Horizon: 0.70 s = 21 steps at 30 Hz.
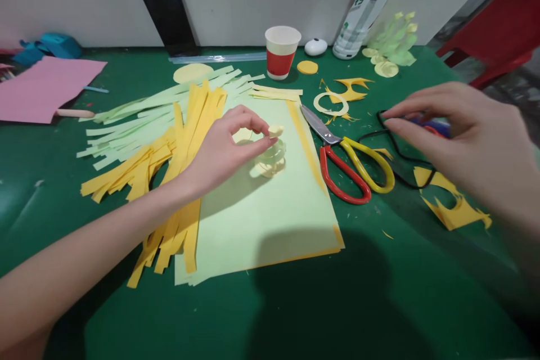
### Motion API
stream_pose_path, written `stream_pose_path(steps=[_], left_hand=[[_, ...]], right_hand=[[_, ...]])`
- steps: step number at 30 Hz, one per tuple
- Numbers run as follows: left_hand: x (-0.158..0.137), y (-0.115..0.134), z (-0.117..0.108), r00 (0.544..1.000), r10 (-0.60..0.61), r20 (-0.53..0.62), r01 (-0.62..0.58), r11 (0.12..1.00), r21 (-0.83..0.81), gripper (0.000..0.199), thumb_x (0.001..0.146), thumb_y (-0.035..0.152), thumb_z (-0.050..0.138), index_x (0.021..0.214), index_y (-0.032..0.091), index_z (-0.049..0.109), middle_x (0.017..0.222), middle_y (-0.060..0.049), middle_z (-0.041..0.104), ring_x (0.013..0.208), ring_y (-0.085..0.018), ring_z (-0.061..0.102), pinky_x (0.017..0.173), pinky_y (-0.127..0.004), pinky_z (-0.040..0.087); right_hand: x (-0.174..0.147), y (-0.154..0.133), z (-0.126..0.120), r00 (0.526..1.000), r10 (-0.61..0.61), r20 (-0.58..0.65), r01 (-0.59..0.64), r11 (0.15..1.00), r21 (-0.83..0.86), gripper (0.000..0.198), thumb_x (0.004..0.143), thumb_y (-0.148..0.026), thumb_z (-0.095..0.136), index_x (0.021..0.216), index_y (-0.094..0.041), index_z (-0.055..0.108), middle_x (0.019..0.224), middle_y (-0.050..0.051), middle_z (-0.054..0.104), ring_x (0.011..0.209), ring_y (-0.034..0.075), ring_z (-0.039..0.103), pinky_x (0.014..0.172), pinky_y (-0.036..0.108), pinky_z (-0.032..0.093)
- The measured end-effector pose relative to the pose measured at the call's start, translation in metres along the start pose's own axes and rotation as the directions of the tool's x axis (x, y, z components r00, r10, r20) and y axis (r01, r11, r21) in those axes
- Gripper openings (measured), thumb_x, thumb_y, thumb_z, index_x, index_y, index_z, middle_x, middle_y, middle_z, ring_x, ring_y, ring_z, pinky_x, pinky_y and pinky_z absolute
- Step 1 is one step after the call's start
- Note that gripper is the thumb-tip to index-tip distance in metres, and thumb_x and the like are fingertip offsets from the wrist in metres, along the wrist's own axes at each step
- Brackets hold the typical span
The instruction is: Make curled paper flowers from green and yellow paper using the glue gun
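Observation:
My left hand (240, 140) pinches a small pale yellow paper piece (275, 131) between thumb and fingertips. Just beneath it is a curled pale green paper strip (276, 152), above a stack of light green sheets (270, 208). My right hand (455, 135) hovers at the right with thumb and index finger nearly together; whatever may be between them is too small to make out. A black cord (405, 154) runs by those fingertips. Between my hands lie scissors (337, 140) with one red and one yellow handle, blades partly over the sheets.
Yellow strips (189, 163) and green strips (139, 118) lie left. Behind stand a paper cup (280, 59), a white case (315, 46), a tall package (365, 11) and a green paper plant (396, 42). Yellow scraps (453, 202) lie right; pink paper (46, 90) lies far left.

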State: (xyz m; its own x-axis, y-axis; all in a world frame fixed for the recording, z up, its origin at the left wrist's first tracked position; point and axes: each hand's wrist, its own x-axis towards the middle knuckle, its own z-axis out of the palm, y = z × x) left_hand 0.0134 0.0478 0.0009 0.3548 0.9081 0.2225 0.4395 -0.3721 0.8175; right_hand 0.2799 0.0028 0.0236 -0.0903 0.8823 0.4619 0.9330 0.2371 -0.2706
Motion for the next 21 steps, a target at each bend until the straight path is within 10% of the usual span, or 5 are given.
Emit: stream_pose_path(steps=[7,21], left_hand=[[0.0,0.003,0.001,0.995,0.091,-0.042,-0.09,0.996,0.028,0.011,0.075,0.028,0.067,0.071,0.02,0.06,0.081,-0.001,0.058,0.081,-0.015,0.054,0.076,-0.029,0.041],[-0.003,0.004,0.0,0.958,0.278,-0.073,-0.263,0.95,0.17,0.013,0.076,0.03,0.067,0.07,0.019,0.062,0.076,0.001,0.06,0.082,-0.016,0.058,0.074,-0.031,0.046]], right_hand=[[0.02,-0.064,0.03,0.971,-0.235,0.029,0.211,0.915,0.344,0.014,0.08,-0.027,0.056,0.083,-0.019,0.067,0.082,-0.002,0.063,0.075,0.011,0.058,0.069,0.028,0.046],[0.039,-0.067,0.045,0.93,-0.365,0.039,0.242,0.689,0.683,0.012,0.067,-0.021,0.071,0.078,-0.025,0.068,0.078,-0.002,0.064,0.07,0.013,0.054,0.064,0.03,0.044]])
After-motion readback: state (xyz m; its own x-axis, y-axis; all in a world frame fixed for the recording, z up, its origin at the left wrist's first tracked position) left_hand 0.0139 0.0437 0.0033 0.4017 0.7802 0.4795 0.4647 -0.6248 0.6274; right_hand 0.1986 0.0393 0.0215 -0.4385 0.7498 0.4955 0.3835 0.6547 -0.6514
